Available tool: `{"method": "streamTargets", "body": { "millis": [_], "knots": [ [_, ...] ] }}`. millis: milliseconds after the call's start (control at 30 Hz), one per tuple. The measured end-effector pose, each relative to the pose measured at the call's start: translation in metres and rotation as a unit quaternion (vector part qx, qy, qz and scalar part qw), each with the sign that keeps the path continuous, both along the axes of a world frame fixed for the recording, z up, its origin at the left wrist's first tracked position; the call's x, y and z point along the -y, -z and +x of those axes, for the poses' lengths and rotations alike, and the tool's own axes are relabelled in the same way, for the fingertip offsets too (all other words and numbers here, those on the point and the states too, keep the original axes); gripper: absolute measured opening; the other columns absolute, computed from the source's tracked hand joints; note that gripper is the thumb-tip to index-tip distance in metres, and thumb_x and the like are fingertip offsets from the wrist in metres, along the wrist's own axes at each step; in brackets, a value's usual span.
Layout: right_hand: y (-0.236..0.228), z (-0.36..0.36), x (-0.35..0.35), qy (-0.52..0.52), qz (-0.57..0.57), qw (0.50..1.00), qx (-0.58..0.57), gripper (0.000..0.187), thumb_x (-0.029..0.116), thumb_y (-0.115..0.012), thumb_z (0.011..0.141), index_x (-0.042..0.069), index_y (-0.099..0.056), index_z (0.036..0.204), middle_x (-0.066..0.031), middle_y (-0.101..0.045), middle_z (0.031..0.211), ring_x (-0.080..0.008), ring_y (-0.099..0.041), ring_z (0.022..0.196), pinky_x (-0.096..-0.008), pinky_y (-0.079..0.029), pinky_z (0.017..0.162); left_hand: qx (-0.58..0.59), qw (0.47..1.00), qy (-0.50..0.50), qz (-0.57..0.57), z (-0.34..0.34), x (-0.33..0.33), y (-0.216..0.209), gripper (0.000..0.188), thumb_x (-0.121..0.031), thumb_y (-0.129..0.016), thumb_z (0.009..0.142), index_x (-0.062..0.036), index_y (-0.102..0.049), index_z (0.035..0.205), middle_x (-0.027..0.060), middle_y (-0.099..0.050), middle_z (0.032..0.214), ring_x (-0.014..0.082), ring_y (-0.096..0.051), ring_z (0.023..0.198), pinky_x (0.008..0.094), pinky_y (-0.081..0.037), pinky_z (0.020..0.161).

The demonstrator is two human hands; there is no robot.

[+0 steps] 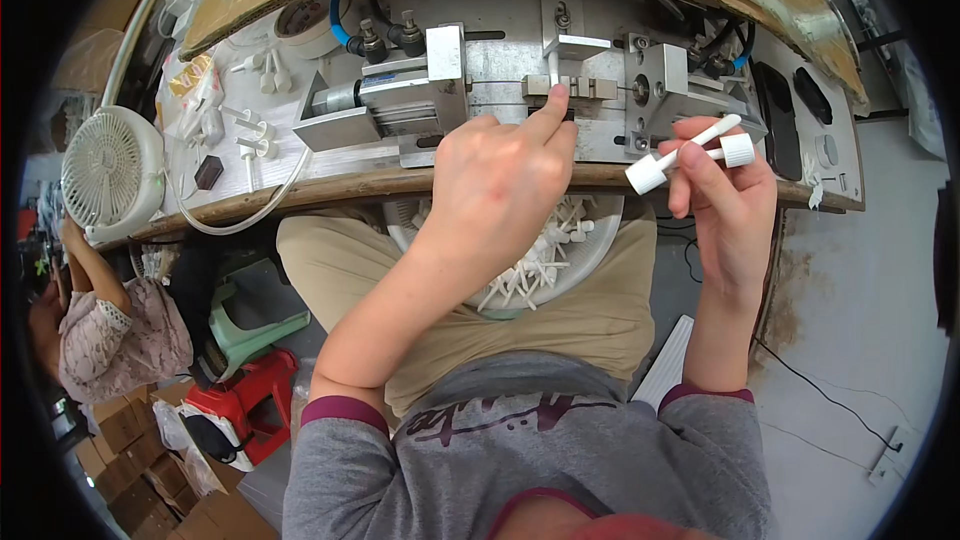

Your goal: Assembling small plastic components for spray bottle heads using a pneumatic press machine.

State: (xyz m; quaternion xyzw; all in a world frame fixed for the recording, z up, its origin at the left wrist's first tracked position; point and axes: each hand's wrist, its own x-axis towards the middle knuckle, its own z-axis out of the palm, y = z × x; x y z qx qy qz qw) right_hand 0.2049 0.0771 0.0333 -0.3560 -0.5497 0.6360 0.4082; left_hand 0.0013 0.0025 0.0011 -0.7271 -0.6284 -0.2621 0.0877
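A white rod (pixel 553 66) is seen at the metal block (pixel 598 89), its near end met by the outstretched index finger of the left hand (pixel 505 180), whose other fingers are curled so that whether anything is held beneath them cannot be told. The rod is probably best seated straight, under light, even pressure, with the fingertip kept clear of the metal edges. Two capped wands (pixel 713 133) are pinched between thumb and bent fingers of the right hand (pixel 735 205), and should be held well apart from the block.
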Motion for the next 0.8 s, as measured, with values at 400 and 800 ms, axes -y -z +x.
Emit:
{"method": "streamTargets", "body": {
  "millis": [400,800],
  "knots": [
    [0.010,-0.019,0.006,-0.076,-0.068,0.993,-0.053,0.019,0.012,-0.067,0.098,-0.004,-0.066,0.107,-0.0088,-0.070,0.084,-0.0096,-0.058,0.056,-0.0220,-0.045,0.051,0.266,0.951,0.151,0.053,0.007,0.026,-0.016,0.030,-0.006,-0.080,0.077,-0.0035,-0.074,0.106,0.0088,-0.071,0.101,0.0243,-0.070,0.084,0.0346,-0.058,0.071],
    [0.001,-0.010,0.006,-0.021,0.067,0.993,-0.099,0.053,0.030,-0.042,0.106,-0.012,-0.048,0.137,-0.0312,-0.056,0.133,-0.0330,-0.065,0.114,-0.0392,-0.050,0.101,-0.008,1.000,0.001,-0.016,0.001,0.002,-0.004,0.026,-0.015,-0.081,0.075,-0.0070,-0.076,0.099,0.0056,-0.074,0.118,0.0197,-0.068,0.065,0.0309,-0.053,0.062]
  ]
}}
